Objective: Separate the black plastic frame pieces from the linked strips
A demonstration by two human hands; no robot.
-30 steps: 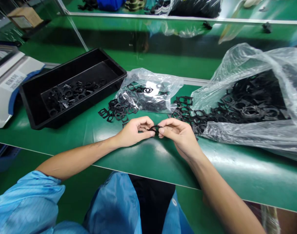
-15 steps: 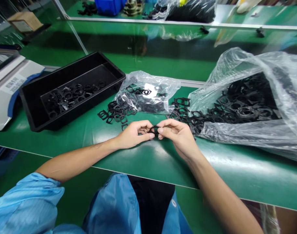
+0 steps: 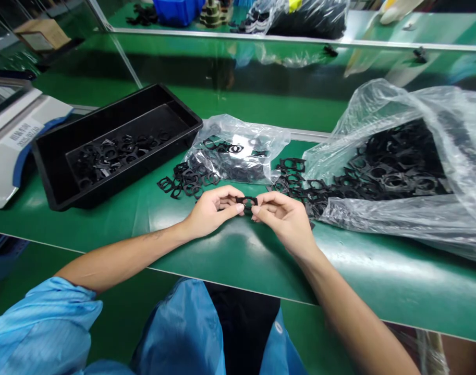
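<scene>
We hold one small black part (image 3: 247, 198) in the air over the worktop (image 3: 230, 260), back from its near edge and roughly midway between the left and right ends. The thumb and fingers of our left hand (image 3: 209, 214) pinch one end of it, and those of our right hand (image 3: 287, 219) grasp the other, with its round opening showing between them. We judge the step in hand to be handling this single piece, perhaps turning it or looking it over; whether anything is being removed from it is too small to tell. Just beyond our left hand lies a small heap of similar parts (image 3: 188, 177), in front of a clear bag (image 3: 271, 136) near the far edge. Toward the far left corner sits a black tray (image 3: 155, 121) with more parts inside; toward the right end, a large plastic bag (image 3: 382, 219) spills others onto the worktop. The next move, we think, calls for one hand to loosen its pinch while the other bears the piece securely, without bending its thin rim.
</scene>
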